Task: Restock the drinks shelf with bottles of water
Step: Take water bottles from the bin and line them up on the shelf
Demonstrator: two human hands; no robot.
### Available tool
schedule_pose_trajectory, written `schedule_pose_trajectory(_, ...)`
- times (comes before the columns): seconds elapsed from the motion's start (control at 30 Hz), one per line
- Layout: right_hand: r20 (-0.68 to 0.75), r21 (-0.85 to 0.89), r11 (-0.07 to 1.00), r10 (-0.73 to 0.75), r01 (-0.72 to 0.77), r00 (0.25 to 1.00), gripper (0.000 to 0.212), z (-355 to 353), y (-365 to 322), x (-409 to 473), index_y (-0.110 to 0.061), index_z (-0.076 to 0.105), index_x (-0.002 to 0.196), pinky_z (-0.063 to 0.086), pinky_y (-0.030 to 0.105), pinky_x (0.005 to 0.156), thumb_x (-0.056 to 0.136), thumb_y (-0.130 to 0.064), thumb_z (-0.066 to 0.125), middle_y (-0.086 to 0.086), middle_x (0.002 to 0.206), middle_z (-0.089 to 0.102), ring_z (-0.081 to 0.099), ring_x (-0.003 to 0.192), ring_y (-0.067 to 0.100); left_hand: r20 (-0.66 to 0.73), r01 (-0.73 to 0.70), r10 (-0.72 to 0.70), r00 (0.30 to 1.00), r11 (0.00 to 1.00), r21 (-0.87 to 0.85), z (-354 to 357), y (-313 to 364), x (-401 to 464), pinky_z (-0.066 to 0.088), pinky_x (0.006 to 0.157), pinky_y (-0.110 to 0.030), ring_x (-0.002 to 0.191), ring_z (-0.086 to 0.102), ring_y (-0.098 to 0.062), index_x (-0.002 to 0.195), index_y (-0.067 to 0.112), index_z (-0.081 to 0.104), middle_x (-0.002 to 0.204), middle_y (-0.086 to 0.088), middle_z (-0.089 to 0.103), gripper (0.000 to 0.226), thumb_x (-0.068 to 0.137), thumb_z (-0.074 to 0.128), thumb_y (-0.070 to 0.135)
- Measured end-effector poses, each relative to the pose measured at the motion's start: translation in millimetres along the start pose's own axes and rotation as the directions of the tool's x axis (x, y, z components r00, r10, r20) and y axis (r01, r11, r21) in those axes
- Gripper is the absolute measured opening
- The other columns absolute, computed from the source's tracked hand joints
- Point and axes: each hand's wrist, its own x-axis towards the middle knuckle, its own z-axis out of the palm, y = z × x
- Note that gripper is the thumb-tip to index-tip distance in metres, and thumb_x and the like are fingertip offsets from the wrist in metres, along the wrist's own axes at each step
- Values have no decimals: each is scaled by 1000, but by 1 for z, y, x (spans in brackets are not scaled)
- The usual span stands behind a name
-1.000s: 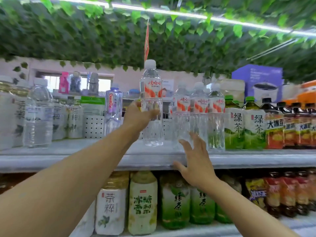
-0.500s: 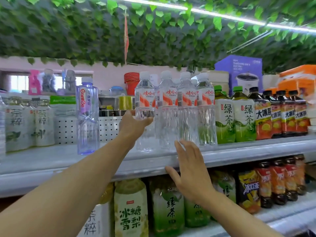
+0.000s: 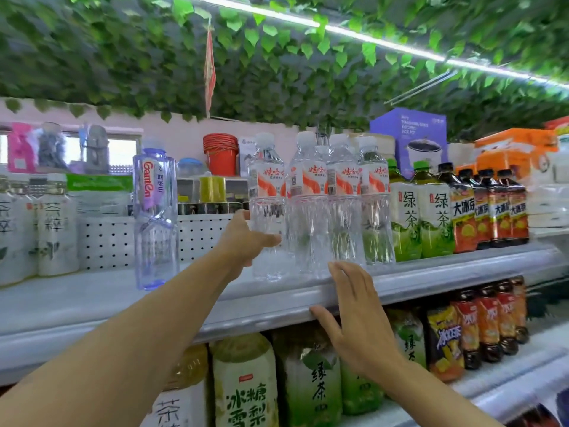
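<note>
Shop: stocked drinks shelf point(image 3: 277, 306).

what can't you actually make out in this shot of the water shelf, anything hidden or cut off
Head view only:
- Fingers of the left hand: behind the water bottle it holds, so their wrap is hidden.
- Whether that bottle's base sits on the shelf: not certain through clear plastic.
- Rows behind the front water bottles: blocked by the front ones.
- Small label print: too fine, blurred.
- Lower-shelf tea bottles: partly covered by the right hand and both forearms, cut by the bottom edge.
</note>
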Motion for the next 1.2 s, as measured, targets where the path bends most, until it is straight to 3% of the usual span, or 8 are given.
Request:
schedule_pose_trajectory(0.1, 30, 30, 999, 42, -43, 999, 79, -1, -10, 4, -24, 12, 145, 17, 36, 117, 81, -69, 17, -5, 149, 11, 8, 139, 14, -9, -16, 16, 1000, 1000, 1, 4, -3, 8, 47, 67, -35, 99, 58, -27, 129, 17, 38, 118, -11, 58, 63, 78, 75, 13)
schedule_pose_trajectory(0.2, 21, 77, 991, 106, -108, 994, 80, -4, -20, 9, -24, 9, 147, 10, 31, 118, 83, -69, 22, -7, 151, 10, 5, 140, 12, 4, -6, 6, 1000, 1000, -28, 11, -6, 17, 50, 74, -40, 98, 59, -26, 122, 19, 39, 113, -9, 59, 57, 77, 75, 12)
schedule_pose_trajectory(0.3, 16, 31, 989, 144, -145, 989, 78, -5, -24, 14, -25, 5, 147, 6, 28, 116, 82, -68, 17, -8, 151, 9, 5, 140, 10, 9, -3, 3, 1000, 999, -46, 18, -7, 24, 44, 69, -36, 100, 57, -27, 124, 18, 38, 113, -10, 60, 59, 78, 74, 12)
schedule_pose_trajectory(0.37, -2, 26, 985, 173, -173, 985, 80, -6, -26, 17, -25, 7, 146, 9, 29, 115, 79, -69, 12, -8, 150, 13, 9, 139, 10, 13, 2, -2, 1000, 999, -51, 24, -7, 28, 46, 71, -38, 101, 58, -28, 124, 18, 38, 115, -11, 60, 60, 77, 75, 13)
schedule_pose_trajectory(0.5, -81, 49, 975, 220, -217, 972, 66, -12, -34, 30, -23, 18, 143, 20, 31, 108, 91, -58, 40, -5, 143, 27, 23, 133, 13, 32, 7, -5, 999, 998, -55, 28, -7, 32, 43, 73, -36, 99, 56, -26, 116, 21, 37, 117, -9, 59, 55, 77, 75, 13)
schedule_pose_trajectory(0.67, -121, 33, 950, 311, -309, 943, 70, -19, -46, 52, -19, 21, 142, 27, 34, 103, 88, -53, 51, 1, 139, 34, 34, 128, 19, 136, 60, -57, 989, 998, -18, 19, -6, 34, 40, 93, -45, 116, 50, -29, 129, 19, 36, 125, -8, 54, 65, 77, 73, 3)
schedule_pose_trajectory(0.8, -135, -38, 931, 356, -364, 925, 73, -19, -52, 63, -16, 23, 139, 31, 34, 101, 86, -55, 55, 2, 137, 37, 39, 126, 21, 183, 43, -56, 981, 996, 75, 16, -9, 35, 44, 90, -44, 114, 54, -27, 122, 18, 48, 124, -8, 59, 52, 79, 72, 3)
schedule_pose_trajectory(1.2, -186, -61, 922, 367, -383, 912, 64, -14, -56, 68, -13, 37, 126, 33, 27, 87, 82, -53, 60, 2, 123, 41, 46, 107, 19, 182, 1, -16, 983, 996, 84, 18, -11, 37, 44, 82, -37, 100, 53, -22, 116, 19, 50, 109, -4, 58, 41, 83, 69, 5)
